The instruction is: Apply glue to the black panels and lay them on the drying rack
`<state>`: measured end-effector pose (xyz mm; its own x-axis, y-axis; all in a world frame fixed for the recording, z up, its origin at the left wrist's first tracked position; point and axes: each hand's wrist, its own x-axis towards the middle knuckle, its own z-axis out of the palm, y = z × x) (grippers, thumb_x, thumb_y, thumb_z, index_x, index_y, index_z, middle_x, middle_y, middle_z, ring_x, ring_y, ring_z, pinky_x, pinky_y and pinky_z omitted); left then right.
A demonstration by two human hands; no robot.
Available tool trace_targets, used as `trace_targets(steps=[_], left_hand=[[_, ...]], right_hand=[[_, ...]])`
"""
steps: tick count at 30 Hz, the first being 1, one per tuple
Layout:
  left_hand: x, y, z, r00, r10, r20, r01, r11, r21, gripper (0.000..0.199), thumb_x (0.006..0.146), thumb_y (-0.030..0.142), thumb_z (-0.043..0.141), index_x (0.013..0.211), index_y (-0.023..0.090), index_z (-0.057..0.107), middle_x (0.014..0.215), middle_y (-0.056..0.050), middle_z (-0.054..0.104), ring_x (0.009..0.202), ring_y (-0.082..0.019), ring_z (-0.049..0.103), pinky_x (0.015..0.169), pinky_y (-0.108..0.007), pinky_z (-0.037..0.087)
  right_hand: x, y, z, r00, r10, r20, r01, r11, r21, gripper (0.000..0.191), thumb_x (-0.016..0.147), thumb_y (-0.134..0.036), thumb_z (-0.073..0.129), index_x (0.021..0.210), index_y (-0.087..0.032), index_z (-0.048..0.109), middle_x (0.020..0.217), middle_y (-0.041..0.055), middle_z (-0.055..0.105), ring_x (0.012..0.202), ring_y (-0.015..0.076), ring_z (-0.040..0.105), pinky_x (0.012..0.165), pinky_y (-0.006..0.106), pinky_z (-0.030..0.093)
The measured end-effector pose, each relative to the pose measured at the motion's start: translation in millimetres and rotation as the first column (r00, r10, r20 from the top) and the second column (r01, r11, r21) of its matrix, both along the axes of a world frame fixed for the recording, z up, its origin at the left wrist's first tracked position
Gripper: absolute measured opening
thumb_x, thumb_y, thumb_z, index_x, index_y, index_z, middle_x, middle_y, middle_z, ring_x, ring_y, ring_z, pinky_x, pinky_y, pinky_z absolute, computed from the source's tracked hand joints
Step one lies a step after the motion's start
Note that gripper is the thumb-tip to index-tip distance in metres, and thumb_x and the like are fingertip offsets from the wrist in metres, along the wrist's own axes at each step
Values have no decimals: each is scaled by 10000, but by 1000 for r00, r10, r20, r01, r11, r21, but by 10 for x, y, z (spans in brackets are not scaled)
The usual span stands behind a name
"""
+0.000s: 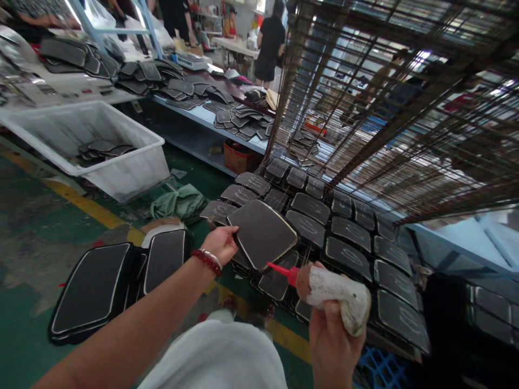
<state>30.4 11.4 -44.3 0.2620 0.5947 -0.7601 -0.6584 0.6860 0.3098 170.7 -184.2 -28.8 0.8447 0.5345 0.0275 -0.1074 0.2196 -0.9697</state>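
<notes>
My left hand pinches the left edge of a flat black panel with rounded corners and a pale line along its border. In my right hand is a squeeze bottle, wrapped in stained white material. Its red nozzle points left, with the tip at the panel's lower edge. Whether the tip touches the panel I cannot tell. Below and beyond lie rows of similar black panels on a rack layer, several bearing pale looped marks.
A wire rack tilts up at the right. Stacked black panels stand on the floor at left. A white bin holds more panels. Behind are a blue bench, a green cloth bundle and a standing person.
</notes>
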Motion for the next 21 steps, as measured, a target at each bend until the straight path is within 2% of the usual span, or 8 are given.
trace_targets(steps=[4,7,10,12,14,16,18,21], left_hand=[[-27,-54,47,1000,-25,-16,25,1000,-8,388,831,-28,384,1169,11,570,831,-155,734,719,-235,731,744,-364,612],[-39,-67,49,1000,-23,-12,22,999,-30,393,821,-28,400,1169,25,575,827,-147,735,704,-236,729,724,-365,616],[-42,-28,0,1000,16,-5,-17,999,-28,389,814,-31,404,1154,36,581,825,-141,734,680,-228,725,708,-364,617],[-50,30,-49,998,68,2,-68,997,-25,376,813,-30,399,1134,36,584,817,-138,730,672,-221,721,703,-360,617],[-66,99,-99,991,137,9,-137,990,-30,362,813,-28,400,1112,48,588,796,-124,722,660,-209,716,689,-347,616],[-71,146,-141,979,201,30,-200,979,-30,348,812,-26,405,1087,77,591,767,-99,712,651,-199,711,661,-331,614],[-38,138,-168,973,222,67,-221,975,-24,316,819,-16,414,1049,112,590,744,-77,701,651,-199,708,636,-338,612],[121,-1,-186,972,188,138,-187,982,-17,244,836,7,438,969,145,587,725,-58,693,645,-193,704,633,-350,607]], right_hand=[[223,151,173,989,-113,97,102,988,117,480,762,-218,731,1186,-253,509,1186,64,625,1069,251,637,1014,568,431],[280,171,206,984,-142,110,126,982,140,439,758,-187,732,1139,-272,531,1167,26,636,1053,216,643,1011,513,458],[184,141,123,998,-62,-6,63,992,112,462,752,-203,749,1158,-266,540,1089,24,678,1019,206,658,971,447,504],[104,132,37,980,34,-194,-18,996,83,460,749,-248,762,1163,-242,561,1046,42,701,991,206,670,931,398,536],[69,139,-45,890,114,-441,-82,992,91,428,770,-326,748,1152,-216,590,1049,64,707,989,214,672,904,372,554],[85,151,-113,760,147,-633,-75,987,139,384,802,-381,713,1130,-207,615,1083,72,702,1023,220,662,887,347,564],[107,153,-168,665,167,-728,-32,980,195,343,826,-375,689,1126,-218,627,1128,63,691,1079,213,638,876,313,565],[56,142,-236,570,221,-791,-10,965,262,351,826,-343,695,1151,-231,626,1167,66,677,1145,212,601,866,288,562]])
